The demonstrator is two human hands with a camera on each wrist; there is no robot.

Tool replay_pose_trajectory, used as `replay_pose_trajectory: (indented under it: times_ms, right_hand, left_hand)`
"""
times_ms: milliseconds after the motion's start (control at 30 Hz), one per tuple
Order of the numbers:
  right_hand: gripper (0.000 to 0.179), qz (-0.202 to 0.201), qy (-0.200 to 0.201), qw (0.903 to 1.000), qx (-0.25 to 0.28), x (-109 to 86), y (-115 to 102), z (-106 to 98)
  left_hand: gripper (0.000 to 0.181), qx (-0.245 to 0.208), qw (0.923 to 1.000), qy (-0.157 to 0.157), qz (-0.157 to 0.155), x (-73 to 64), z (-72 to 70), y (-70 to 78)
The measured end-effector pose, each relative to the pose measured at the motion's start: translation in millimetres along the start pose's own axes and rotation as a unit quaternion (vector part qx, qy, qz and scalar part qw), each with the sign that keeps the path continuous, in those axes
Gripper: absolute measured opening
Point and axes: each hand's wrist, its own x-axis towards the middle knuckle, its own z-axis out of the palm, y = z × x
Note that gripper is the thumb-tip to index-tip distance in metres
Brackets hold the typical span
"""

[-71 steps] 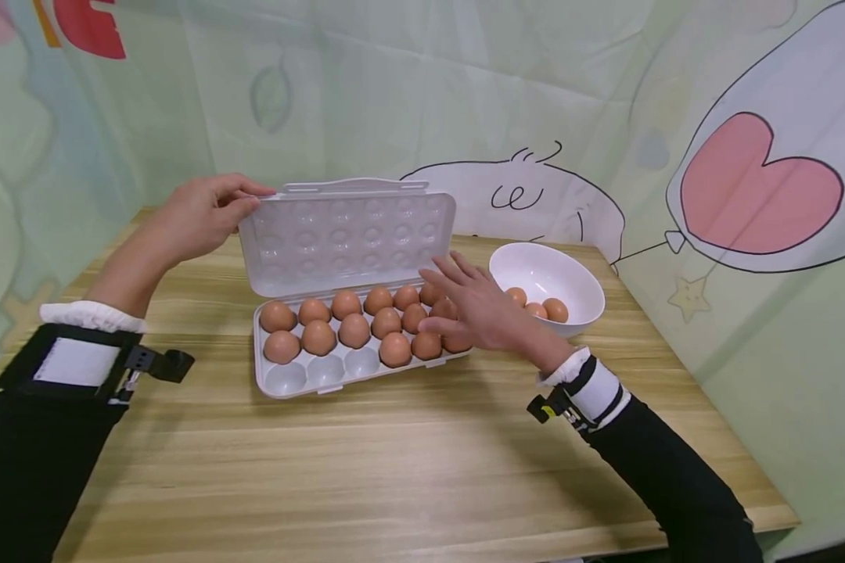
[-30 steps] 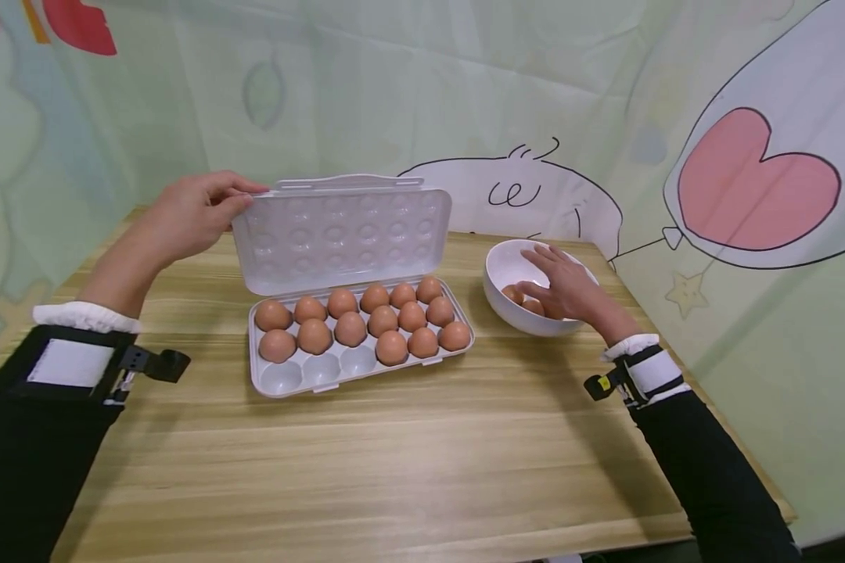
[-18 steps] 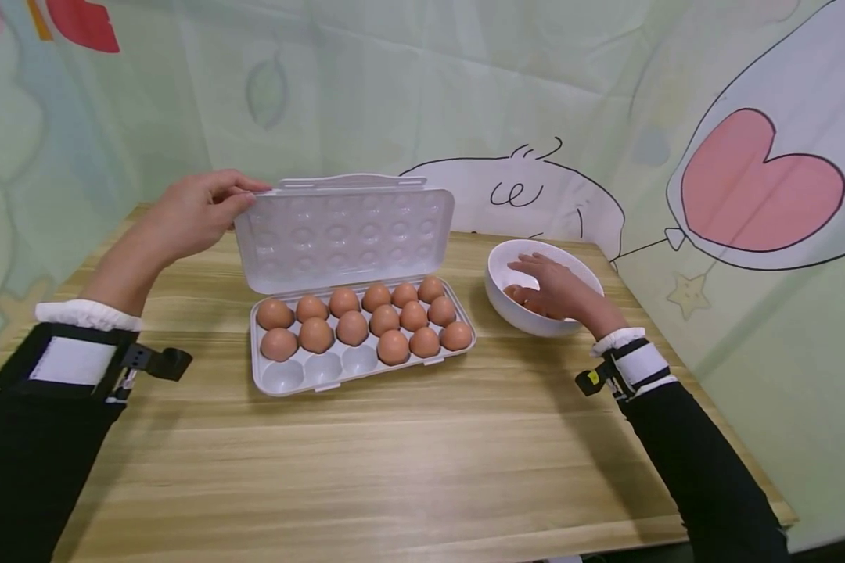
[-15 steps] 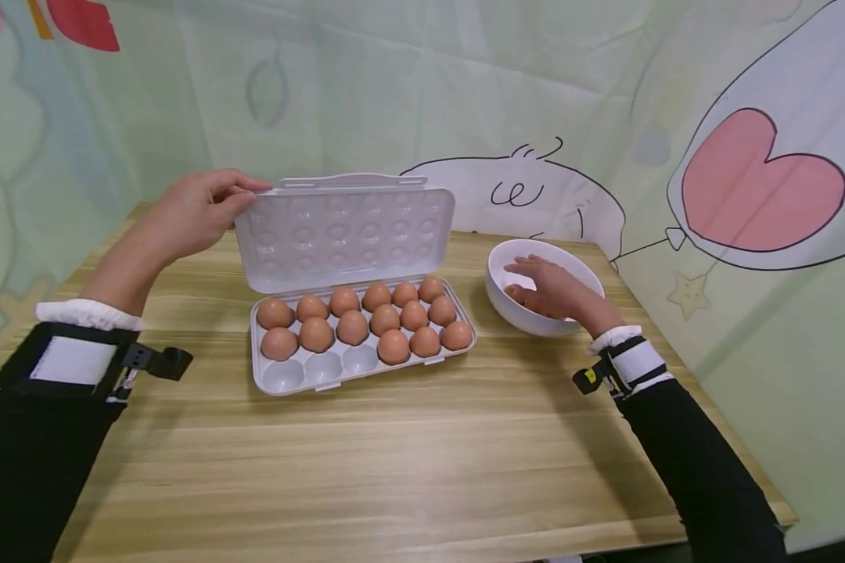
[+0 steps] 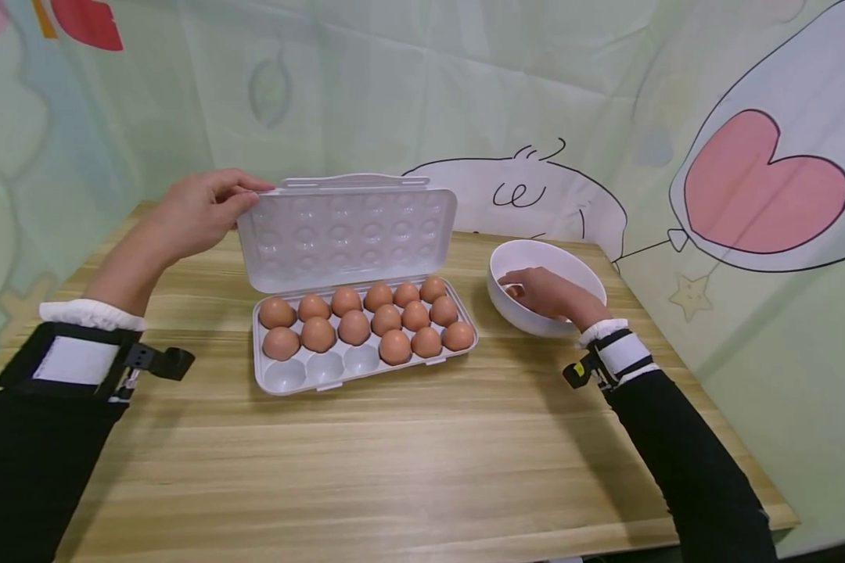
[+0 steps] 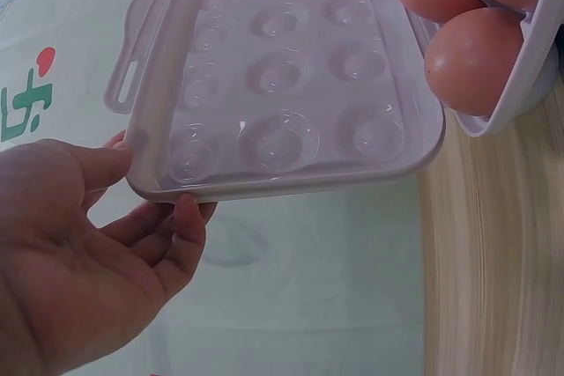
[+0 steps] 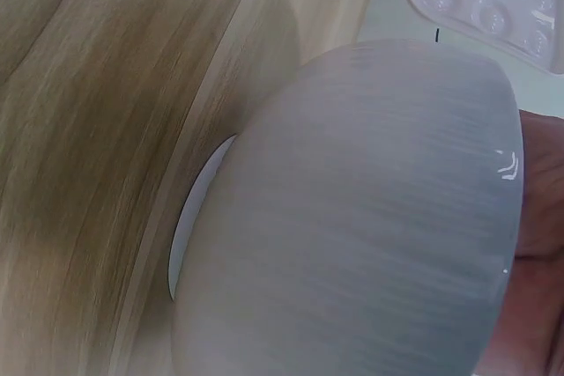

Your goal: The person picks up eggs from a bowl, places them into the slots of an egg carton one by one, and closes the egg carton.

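A plastic egg carton's raised lid (image 5: 348, 234) has its upper left corner pinched by my left hand (image 5: 197, 215). The left wrist view shows thumb and fingertips on either side of the lid rim. Brown eggs (image 5: 354, 327) fill most cups of the carton base; three front cups (image 5: 322, 367) at the left hold none. My right hand (image 5: 545, 293) reaches into a white bowl (image 5: 528, 317), fingers bent downward over an egg (image 5: 514, 291) that barely shows. Its fingertips are hidden, and the bowl wall (image 7: 352, 217) blocks them in the right wrist view.
Carton and bowl stand apart on a wooden table (image 5: 394, 469), the bowl near the table's right edge. A printed cloth backdrop (image 5: 366, 94) rises behind and beside the table.
My right hand has moved from the carton's right end to the bowl, then down into it, its fingers bending. The left hand stays at the lid corner.
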Motion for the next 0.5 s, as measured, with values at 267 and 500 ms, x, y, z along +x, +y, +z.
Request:
replay_pose_trajectory:
  times_ms: [267,500]
  right_hand:
    - [0.034,0.018,-0.011,0.9995,0.024,2.7,1.2,1.0]
    - [0.038,0.065,-0.029,0.9955,0.062,7.0,5.8,1.5]
  left_hand:
    - [0.041,-0.001,1.0,-0.004,-0.004,0.2,0.2,0.7]
    - [0.04,-0.002,1.0,-0.003,-0.003,0.3,-0.1,-1.2]
